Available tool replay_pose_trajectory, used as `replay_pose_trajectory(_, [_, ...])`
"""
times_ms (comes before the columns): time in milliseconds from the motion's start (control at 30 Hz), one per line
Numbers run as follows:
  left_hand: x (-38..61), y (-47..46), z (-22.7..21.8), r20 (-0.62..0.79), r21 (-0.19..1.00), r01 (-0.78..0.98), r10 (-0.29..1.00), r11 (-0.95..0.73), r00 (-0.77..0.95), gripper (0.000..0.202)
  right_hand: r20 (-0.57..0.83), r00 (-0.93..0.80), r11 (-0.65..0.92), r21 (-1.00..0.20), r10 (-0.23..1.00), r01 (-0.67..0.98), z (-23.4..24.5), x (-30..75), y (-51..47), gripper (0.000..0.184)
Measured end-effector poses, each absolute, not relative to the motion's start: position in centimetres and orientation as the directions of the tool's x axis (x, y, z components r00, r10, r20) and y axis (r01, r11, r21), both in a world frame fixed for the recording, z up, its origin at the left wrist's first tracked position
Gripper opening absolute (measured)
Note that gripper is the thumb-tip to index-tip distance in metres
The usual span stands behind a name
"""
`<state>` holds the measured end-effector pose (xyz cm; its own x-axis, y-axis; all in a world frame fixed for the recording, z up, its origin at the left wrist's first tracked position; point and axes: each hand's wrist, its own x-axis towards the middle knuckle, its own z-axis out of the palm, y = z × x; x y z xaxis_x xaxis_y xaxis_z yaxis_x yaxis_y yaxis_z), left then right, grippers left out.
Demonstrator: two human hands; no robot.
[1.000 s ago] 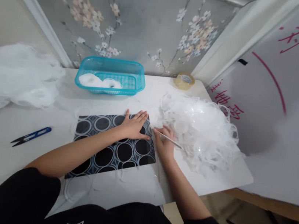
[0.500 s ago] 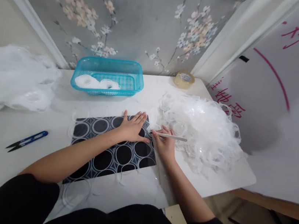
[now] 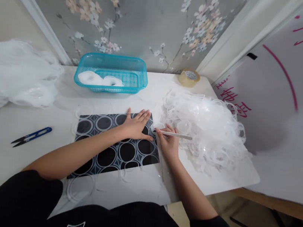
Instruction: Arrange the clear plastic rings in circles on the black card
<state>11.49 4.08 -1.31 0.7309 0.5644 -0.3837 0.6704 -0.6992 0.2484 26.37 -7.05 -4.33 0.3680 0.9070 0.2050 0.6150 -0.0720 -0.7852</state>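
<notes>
A black mat with white ring patterns (image 3: 107, 148) lies on the white table (image 3: 216, 175). My left hand (image 3: 135, 125) rests flat on the mat's far right corner, fingers stretched out. My right hand (image 3: 168, 144) is just right of the mat, fingers pinched round a thin silver tool (image 3: 178, 135) whose tip points left toward the mat's edge. A heap of clear plastic rings and offcuts (image 3: 206, 127) lies right beside that hand.
A teal basket (image 3: 112, 74) with white rolls stands at the back. A tape roll (image 3: 189, 77) sits at the far right corner. Blue snips (image 3: 31, 137) lie at the left. White plastic bags (image 3: 13, 75) pile at far left. A lettered board (image 3: 284, 91) leans on the right.
The thin tool in my right hand has swung from a slant to nearly level, its tip staying at the mat's right edge. My left hand stays flat on the mat.
</notes>
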Motion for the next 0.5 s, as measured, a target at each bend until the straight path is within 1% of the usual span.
replay_pose_trajectory(233, [11.44, 4.02, -1.38, -0.369, 0.247, 0.671, 0.573, -0.699, 0.732, 0.106, 0.223, 0.359, -0.064, -0.767, 0.906, 0.639, -4.49, 26.4, -7.04, 0.025])
replay_pose_trajectory(400, [11.48, 4.09, -1.47, -0.378, 0.249, 0.669, 0.566, -0.701, 0.733, 0.109, 0.219, 0.36, -0.07, -0.763, 0.907, 0.642, -4.52, 26.23, -7.14, 0.026])
replay_pose_trajectory(500, [11.5, 4.07, -1.34, -0.382, 0.251, 0.667, 0.561, -0.702, 0.735, 0.109, 0.26, 0.323, -0.058, -0.691, 0.91, 0.721, -4.33, 25.89, -7.41, 0.022])
